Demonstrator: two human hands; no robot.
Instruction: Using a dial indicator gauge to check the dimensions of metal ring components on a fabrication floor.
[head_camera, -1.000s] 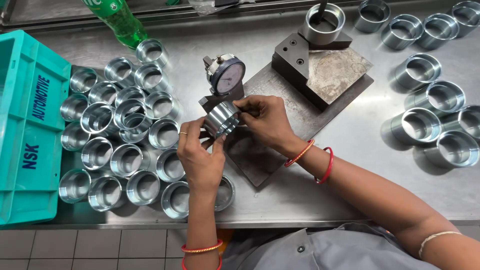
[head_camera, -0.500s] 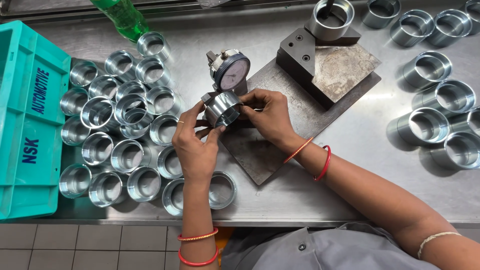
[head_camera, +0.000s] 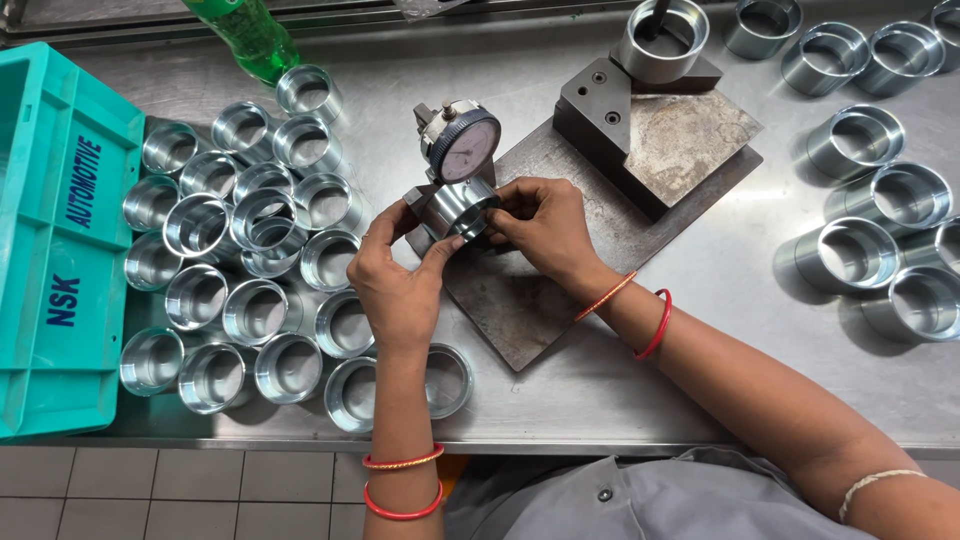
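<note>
The teal crate (head_camera: 60, 240) is sitting at the table's left edge, its inside cut off. Both hands are closing around one metal ring (head_camera: 462, 210) under the dial gauge (head_camera: 463, 145): the left hand (head_camera: 395, 280) pinching its near side, the right hand (head_camera: 545, 225) gripping its far side. The gauge's tip is hidden. Since a moment ago, the hands are staying on the ring.

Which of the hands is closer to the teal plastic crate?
Left. The left hand holds the metal ring on the side toward the teal crate, with the cluster of rings between them. The right hand grips the ring from the far side.
</note>
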